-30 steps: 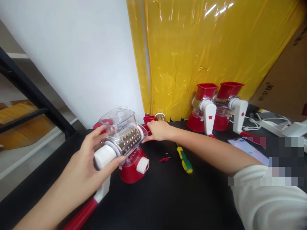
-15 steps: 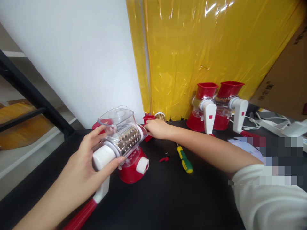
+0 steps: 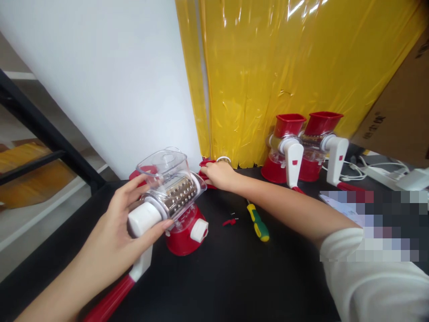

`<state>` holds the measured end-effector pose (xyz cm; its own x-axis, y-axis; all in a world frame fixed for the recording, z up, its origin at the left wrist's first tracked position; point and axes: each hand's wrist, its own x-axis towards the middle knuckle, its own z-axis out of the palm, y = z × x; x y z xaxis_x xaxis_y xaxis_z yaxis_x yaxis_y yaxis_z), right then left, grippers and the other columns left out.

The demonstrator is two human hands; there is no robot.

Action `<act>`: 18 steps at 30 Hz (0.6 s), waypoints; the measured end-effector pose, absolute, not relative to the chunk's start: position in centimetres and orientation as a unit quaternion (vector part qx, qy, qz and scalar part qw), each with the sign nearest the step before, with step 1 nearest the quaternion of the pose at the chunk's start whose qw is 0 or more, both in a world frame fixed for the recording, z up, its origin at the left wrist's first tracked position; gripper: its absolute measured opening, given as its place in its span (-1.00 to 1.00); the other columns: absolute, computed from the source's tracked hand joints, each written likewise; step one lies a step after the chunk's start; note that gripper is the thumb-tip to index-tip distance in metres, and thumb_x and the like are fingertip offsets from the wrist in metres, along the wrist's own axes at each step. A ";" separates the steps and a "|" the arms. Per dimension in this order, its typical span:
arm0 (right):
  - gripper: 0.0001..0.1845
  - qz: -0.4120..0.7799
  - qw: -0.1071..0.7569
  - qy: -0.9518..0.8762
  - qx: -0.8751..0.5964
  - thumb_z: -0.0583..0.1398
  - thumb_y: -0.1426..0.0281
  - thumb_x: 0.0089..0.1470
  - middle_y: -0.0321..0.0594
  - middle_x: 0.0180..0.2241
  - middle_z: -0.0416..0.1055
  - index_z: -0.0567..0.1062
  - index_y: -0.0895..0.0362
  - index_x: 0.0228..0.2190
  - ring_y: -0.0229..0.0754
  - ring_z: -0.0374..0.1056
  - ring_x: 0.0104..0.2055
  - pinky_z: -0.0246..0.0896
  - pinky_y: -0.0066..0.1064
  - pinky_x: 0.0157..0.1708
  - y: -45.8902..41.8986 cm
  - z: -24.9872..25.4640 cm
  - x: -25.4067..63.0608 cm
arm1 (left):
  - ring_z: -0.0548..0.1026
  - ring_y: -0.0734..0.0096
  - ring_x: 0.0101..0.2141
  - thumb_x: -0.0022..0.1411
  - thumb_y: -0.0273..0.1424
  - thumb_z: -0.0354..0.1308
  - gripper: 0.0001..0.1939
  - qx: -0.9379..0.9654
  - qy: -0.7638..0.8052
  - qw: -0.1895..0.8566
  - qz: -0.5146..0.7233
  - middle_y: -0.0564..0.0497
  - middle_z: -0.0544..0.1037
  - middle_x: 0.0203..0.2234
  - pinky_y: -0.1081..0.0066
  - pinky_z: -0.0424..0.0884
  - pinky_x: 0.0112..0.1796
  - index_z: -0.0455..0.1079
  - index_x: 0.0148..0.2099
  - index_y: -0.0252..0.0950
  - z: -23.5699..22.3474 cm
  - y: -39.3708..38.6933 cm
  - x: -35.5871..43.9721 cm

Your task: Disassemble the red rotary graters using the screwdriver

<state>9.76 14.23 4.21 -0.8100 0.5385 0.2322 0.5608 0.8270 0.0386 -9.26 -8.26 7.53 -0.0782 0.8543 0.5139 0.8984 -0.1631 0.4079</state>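
Observation:
A rotary grater (image 3: 174, 201) with a clear hopper, a metal drum and a red base stands on the black table (image 3: 234, 277). My left hand (image 3: 117, 237) wraps round its white crank hub, thumb and fingers on either side. The white and red crank handle (image 3: 124, 286) hangs down below that hand. My right hand (image 3: 217, 174) reaches behind the grater and closes on a red part (image 3: 205, 163) beside a metal drum (image 3: 224, 159) near the yellow curtain.
Two assembled red graters (image 3: 303, 147) stand at the back right. A green and yellow screwdriver (image 3: 258, 223) and a small red piece (image 3: 229, 221) lie mid-table. A cardboard box (image 3: 398, 112), white cables (image 3: 385, 172) and a black shelf frame (image 3: 40, 129) border the area.
My right hand has moved back and slightly left onto the red part behind the grater. My left hand keeps its hold on the crank hub.

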 end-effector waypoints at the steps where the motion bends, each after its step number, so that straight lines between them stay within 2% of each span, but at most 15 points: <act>1: -0.56 -0.038 0.126 -0.946 -0.297 0.13 0.09 0.27 0.07 -0.07 0.51 0.50 0.19 -0.08 0.02 0.48 -0.08 0.23 -0.30 -0.19 14.0 4.6 9.9 | 0.46 -0.06 0.18 0.09 0.01 0.30 -0.11 -0.681 -0.640 0.028 -0.356 -0.21 0.46 0.19 -0.06 0.46 0.10 0.00 0.35 -0.08 7.3 -8.3 -9.5; 4: -0.54 0.079 0.235 -0.923 -0.294 0.01 0.09 0.34 0.00 -0.16 0.54 0.50 0.19 -0.18 -0.08 0.45 -0.12 0.22 -0.31 -0.13 13.3 5.8 10.6 | 0.47 -0.02 0.17 0.10 -0.05 0.31 -0.28 -0.678 -0.636 0.015 -0.367 -0.22 0.41 0.20 -0.05 0.47 0.09 0.07 0.18 -0.11 6.5 -8.7 -10.5; 6: -0.47 0.223 0.299 -0.896 -0.241 -0.07 0.08 0.38 -0.10 -0.26 0.54 0.50 0.18 -0.28 -0.16 0.44 -0.17 0.23 -0.32 -0.10 12.5 6.3 11.0 | 0.48 -0.01 0.15 0.15 -0.04 0.25 -0.41 -0.668 -0.653 0.014 -0.358 -0.20 0.41 0.17 -0.05 0.47 0.08 0.10 0.09 -0.13 6.2 -9.2 -10.9; 8: -0.43 0.377 0.324 -0.851 -0.170 -0.07 0.04 0.36 -0.17 -0.32 0.52 0.49 0.18 -0.35 -0.20 0.43 -0.21 0.26 -0.32 -0.09 11.5 6.3 11.3 | 0.48 -0.01 0.13 0.20 -0.01 0.18 -0.46 -0.654 -0.676 0.017 -0.340 -0.18 0.42 0.13 -0.06 0.47 0.07 0.13 0.09 -0.13 6.1 -9.8 -10.9; 11: -0.51 0.537 0.323 -0.770 -0.122 0.12 -0.01 0.23 -0.23 -0.39 0.50 0.48 0.16 -0.42 -0.23 0.42 -0.29 0.32 -0.30 -0.13 9.7 5.5 11.5 | 0.49 0.03 0.08 0.28 0.00 0.08 -0.48 -0.631 -0.700 0.007 -0.335 -0.14 0.41 0.09 0.01 0.47 0.05 0.13 0.16 -0.13 6.1 -10.5 -10.3; 13: -0.60 0.605 0.318 -0.721 -0.116 0.32 0.05 0.05 -0.26 -0.37 0.52 0.49 0.15 -0.37 -0.25 0.44 -0.28 0.35 -0.31 -0.12 8.5 4.9 11.6 | 0.49 0.09 0.05 0.32 -0.02 0.05 -0.51 -0.626 -0.696 -0.006 -0.353 -0.12 0.41 0.08 0.10 0.47 0.04 0.14 0.16 -0.15 6.1 -10.6 -9.8; 16: -0.48 0.687 0.292 -0.659 -0.088 0.50 0.20 -0.24 -0.26 -0.29 0.56 0.50 0.14 -0.24 -0.23 0.50 -0.20 0.38 -0.29 -0.04 7.3 4.3 11.6 | 0.53 0.19 -0.11 0.36 -0.06 0.01 -0.55 -0.630 -0.692 -0.023 -0.353 -0.08 0.47 -0.06 0.21 0.49 -0.08 0.14 0.16 -0.19 6.2 -10.3 -8.9; 18: -0.42 0.715 0.265 -0.642 -0.083 0.53 0.27 -0.30 -0.25 -0.28 0.58 0.51 0.16 -0.21 -0.23 0.52 -0.19 0.38 -0.26 0.01 6.9 4.2 11.5 | 0.53 0.26 -0.27 0.40 -0.08 -0.03 -0.54 -0.628 -0.698 -0.028 -0.343 -0.04 0.50 -0.19 0.25 0.49 -0.18 0.12 0.19 -0.22 6.2 -9.9 -8.6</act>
<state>11.50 6.92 4.21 -0.8458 0.4855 0.2210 -0.2720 -0.0361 -0.9616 -8.56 -9.94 6.21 -0.2088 0.8959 0.3920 0.8575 -0.0250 0.5139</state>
